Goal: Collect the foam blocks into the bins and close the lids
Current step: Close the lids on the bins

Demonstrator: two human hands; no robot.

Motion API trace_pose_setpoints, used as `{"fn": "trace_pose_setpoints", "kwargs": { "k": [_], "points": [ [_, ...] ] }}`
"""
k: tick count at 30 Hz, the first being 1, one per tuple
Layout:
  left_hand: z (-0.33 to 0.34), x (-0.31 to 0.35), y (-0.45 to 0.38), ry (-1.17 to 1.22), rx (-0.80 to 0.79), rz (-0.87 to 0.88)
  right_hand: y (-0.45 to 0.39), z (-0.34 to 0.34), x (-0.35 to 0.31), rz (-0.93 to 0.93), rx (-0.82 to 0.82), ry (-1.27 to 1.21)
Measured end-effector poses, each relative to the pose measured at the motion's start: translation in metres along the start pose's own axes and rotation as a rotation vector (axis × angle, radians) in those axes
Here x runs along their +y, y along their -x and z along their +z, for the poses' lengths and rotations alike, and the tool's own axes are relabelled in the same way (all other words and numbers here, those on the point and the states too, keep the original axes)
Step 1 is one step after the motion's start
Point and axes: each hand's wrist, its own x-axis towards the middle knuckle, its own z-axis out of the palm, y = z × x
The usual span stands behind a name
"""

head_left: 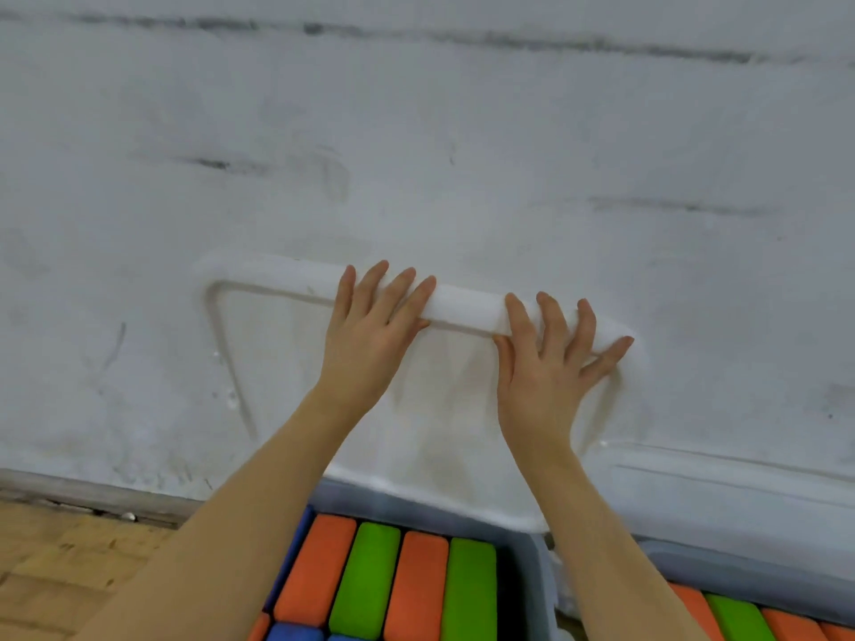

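The left hand [370,333] and the right hand [548,363] both grip the top edge of a white bin lid [444,409], fingers curled over the edge and thumbs below, while the lid stands upright against the white wall [416,131]. Below the lid, the grey bin [532,571] holds orange and green foam blocks [370,580] standing side by side. A second bin [740,571] with more blocks is just beside it on the right.

Legible text: none. White lid [444,400], foam blocks [365,580] and wall [416,131] carry no readable labels, brands or numbers.
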Motion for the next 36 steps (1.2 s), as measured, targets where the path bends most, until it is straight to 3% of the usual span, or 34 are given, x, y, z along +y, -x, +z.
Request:
{"fn": "trace_pose_setpoints", "kwargs": {
  "k": [6, 18, 31, 36],
  "points": [
    [-0.040, 0.029, -0.010, -0.016, -0.036, 0.006, 0.000, -0.042, 0.014, 0.007, -0.086, -0.073],
    [-0.074, 0.055, 0.081, 0.243, -0.498, -0.104, 0.092, -0.071, 0.023, -0.033, -0.414, -0.102],
    [-0.018, 0.066, 0.188, 0.263, -0.800, -0.271, 0.189, -0.020, 0.011, 0.064, -0.725, -0.062],
    [0.008, 0.077, 0.233, 0.296, -0.863, -0.361, 0.224, -0.003, 0.012, 0.205, -0.916, -0.073]
  ]
}}
